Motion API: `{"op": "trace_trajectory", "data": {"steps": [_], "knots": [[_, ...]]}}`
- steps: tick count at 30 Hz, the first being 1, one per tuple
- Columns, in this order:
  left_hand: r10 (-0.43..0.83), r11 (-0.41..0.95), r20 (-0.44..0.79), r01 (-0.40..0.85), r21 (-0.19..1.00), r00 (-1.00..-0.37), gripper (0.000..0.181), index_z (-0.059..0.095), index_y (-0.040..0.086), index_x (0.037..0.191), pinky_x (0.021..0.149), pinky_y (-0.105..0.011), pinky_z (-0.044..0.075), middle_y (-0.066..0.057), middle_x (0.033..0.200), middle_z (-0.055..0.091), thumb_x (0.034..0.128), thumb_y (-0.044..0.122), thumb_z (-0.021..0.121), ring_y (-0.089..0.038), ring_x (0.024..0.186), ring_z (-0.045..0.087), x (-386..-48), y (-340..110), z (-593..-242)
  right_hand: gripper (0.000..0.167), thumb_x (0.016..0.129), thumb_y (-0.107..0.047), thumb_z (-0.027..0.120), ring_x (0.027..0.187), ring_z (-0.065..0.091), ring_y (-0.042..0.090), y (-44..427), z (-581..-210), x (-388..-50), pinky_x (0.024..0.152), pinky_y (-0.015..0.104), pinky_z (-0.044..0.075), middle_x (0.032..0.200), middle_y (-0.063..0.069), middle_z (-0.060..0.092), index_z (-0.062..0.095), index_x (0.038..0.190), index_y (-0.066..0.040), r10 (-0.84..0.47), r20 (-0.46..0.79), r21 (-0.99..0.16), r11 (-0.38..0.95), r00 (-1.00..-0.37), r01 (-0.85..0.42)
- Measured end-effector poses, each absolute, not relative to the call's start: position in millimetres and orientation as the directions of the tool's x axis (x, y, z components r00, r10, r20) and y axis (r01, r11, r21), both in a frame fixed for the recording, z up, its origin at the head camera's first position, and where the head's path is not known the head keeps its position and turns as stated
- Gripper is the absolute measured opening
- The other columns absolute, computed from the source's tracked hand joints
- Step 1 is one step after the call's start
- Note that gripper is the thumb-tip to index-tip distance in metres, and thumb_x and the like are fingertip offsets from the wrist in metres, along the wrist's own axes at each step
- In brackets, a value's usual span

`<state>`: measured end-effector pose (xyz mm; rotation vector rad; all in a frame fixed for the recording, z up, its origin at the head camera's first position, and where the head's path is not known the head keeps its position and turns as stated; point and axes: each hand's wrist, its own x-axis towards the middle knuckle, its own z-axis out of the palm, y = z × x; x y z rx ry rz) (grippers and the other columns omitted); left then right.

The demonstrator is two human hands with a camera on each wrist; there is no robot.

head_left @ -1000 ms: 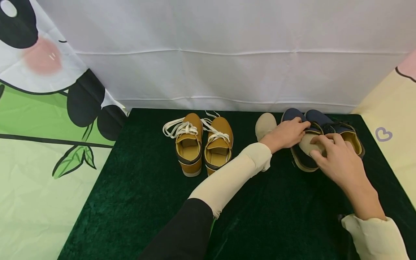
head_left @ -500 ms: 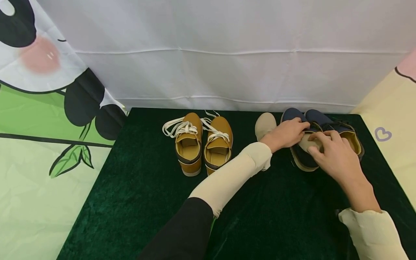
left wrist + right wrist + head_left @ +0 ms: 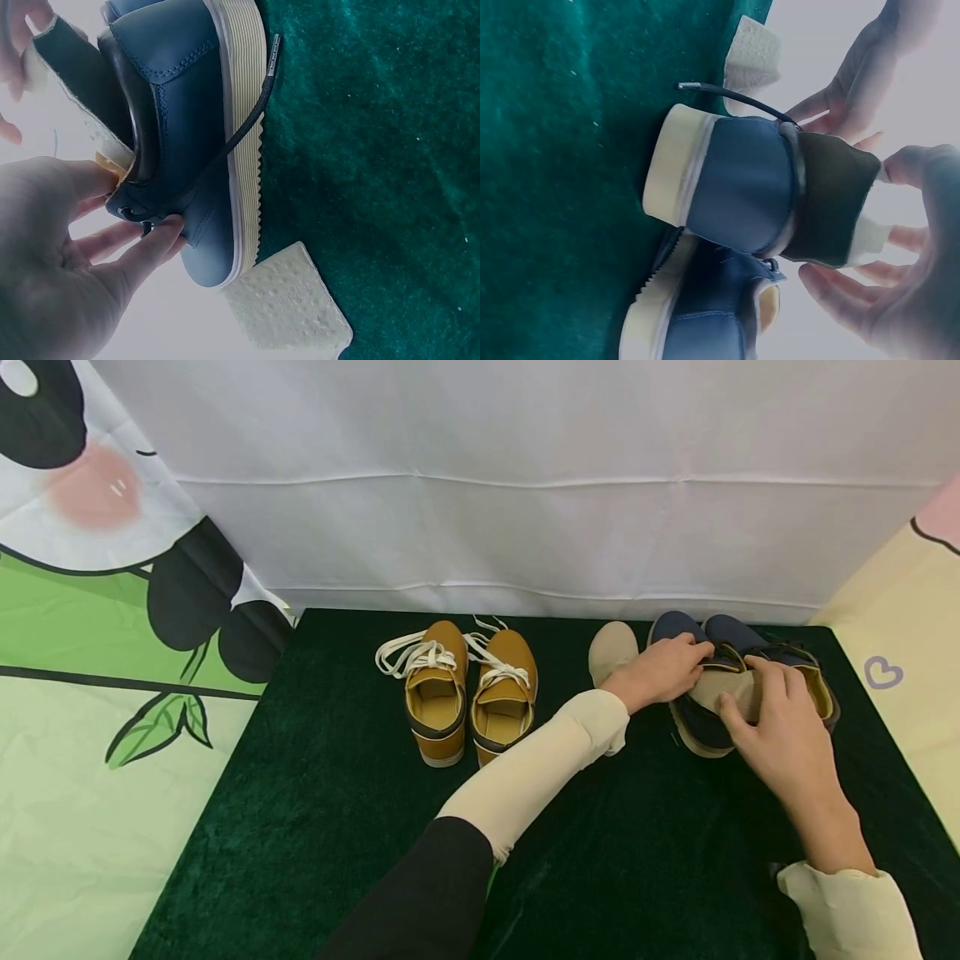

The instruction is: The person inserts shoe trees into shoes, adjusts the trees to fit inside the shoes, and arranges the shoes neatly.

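My left hand (image 3: 654, 672) grips the lace area of a navy shoe (image 3: 172, 135), thumb and fingers pinching near its eyelets in the left wrist view. An insole, beige above and dark beneath (image 3: 832, 199), stands partly inside that shoe with its rear end sticking up out of the opening. My right hand (image 3: 795, 735) holds this raised end, thumb on one side and fingers on the other. The matching navy shoe (image 3: 712, 322) stands close alongside on the right. To the left of the pair lies another beige insole (image 3: 612, 649).
Two tan shoes (image 3: 442, 677) with loose white laces stand left of centre on the dark green cloth (image 3: 315, 827). White fabric (image 3: 480, 527) hangs behind them. Printed panels border both sides. A black lace (image 3: 251, 120) trails over the gripped shoe's side.
My right hand's fingers have straightened a little and shifted slightly back along the insole, so more of its beige top shows. The left hand stays in place on the shoe.
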<state>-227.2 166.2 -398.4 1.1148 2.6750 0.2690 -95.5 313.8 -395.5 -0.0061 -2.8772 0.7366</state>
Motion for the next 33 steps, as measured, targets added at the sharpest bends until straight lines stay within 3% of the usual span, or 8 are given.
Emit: {"op": "trace_trajectory", "data": {"steps": [12,33], "knots": [[0.708,0.700,-0.140,0.664,0.263,-0.692,0.042,0.044,0.024,0.154,0.099,-0.018,0.046,0.002,0.150,0.052,0.1136,0.033,0.039,-0.008,0.117,0.059,-230,167,-400,0.064,0.102,-0.031,0.064,0.133,0.044,0.053,308,-409,-91,0.103,0.073,0.038,0.149,0.033,0.044,0.041,0.156,-0.005,0.124,0.336,-0.550,0.831,-0.934,-0.087],[0.693,0.714,-0.144,0.645,0.272,-0.706,0.043,0.043,0.026,0.156,0.107,-0.018,0.044,0.005,0.154,0.050,0.1133,0.036,0.040,-0.007,0.125,0.057,-230,168,-405,0.062,0.103,-0.030,0.064,0.133,0.044,0.051,306,-418,-101,0.107,0.073,0.037,0.149,0.032,0.045,0.042,0.156,-0.006,0.157,0.332,-0.605,0.792,-0.930,-0.082]]}}
